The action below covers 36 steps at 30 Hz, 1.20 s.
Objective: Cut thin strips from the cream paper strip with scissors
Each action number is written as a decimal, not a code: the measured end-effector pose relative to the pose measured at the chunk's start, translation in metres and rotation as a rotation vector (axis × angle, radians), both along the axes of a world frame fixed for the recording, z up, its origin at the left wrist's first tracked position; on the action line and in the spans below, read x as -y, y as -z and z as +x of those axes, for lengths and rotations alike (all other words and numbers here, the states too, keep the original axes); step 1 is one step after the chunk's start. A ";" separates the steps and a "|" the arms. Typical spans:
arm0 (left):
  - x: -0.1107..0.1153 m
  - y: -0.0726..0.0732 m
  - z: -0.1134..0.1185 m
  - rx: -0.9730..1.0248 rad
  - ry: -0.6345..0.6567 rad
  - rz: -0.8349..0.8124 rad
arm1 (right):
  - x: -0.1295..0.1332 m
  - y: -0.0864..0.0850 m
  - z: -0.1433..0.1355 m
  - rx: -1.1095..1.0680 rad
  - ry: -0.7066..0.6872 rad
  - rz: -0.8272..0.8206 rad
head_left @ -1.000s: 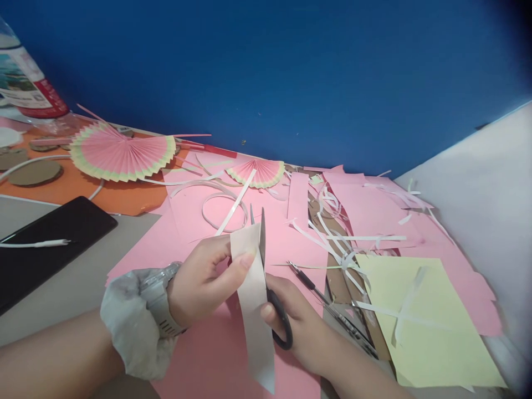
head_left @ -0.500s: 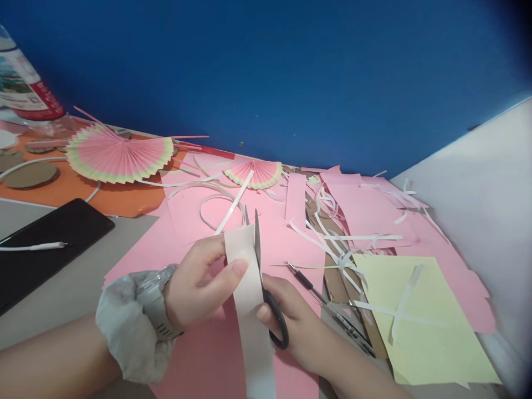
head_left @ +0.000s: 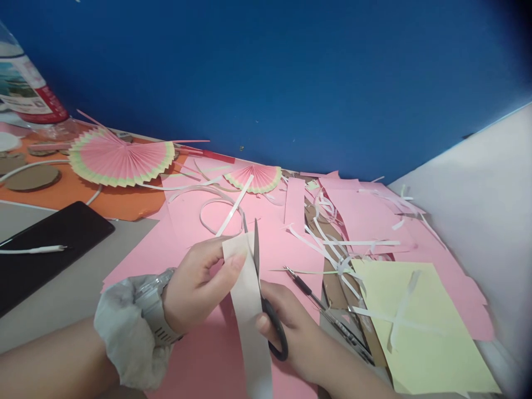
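Between thumb and fingers, my left hand [head_left: 203, 282] pinches a long white paper strip [head_left: 251, 327] near its top end. My right hand [head_left: 286, 321] holds black-handled scissors [head_left: 256, 255] at the strip's right edge, blades pointing away from me and parted at the tips. One blade passes in front of the paper, the other shows beyond its top edge. Pink paper sheets [head_left: 195, 366] lie under both hands. A narrow white strip [head_left: 235, 205] rests just past the left fingers. To the right of the scissors lies a pen [head_left: 299, 281].
Two pleated pink paper fans [head_left: 124, 158] lie at the back. A black phone [head_left: 54, 249] with a white cable is at left, by an orange sheet [head_left: 137, 205] and a bottle [head_left: 31, 88]. Yellow paper [head_left: 432, 321] and paper scraps [head_left: 332, 238] lie right. A blue wall [head_left: 266, 83] stands behind.
The view has tilted slightly, so most things sit a little lower. My left thumb has shifted slightly left and up on the strip. Both hands keep their holds.
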<state>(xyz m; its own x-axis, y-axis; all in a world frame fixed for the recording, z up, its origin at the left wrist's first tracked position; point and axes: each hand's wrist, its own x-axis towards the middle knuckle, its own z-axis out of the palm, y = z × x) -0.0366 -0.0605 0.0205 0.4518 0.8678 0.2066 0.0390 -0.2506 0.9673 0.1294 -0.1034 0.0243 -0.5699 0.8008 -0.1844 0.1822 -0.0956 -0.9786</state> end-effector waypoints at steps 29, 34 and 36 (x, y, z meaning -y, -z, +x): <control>-0.002 -0.002 0.000 -0.057 0.008 0.009 | 0.000 0.000 -0.004 -0.021 0.038 0.017; -0.001 -0.002 0.000 -0.065 0.028 -0.002 | 0.000 -0.001 -0.004 -0.027 0.038 -0.010; -0.001 -0.001 0.000 -0.076 0.028 -0.003 | 0.000 -0.001 -0.003 -0.023 0.037 -0.009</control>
<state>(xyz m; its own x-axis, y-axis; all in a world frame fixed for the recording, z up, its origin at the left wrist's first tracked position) -0.0366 -0.0595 0.0216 0.4898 0.8554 0.1685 0.1054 -0.2499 0.9625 0.1259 -0.1036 0.0252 -0.5438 0.8199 -0.1791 0.1558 -0.1111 -0.9815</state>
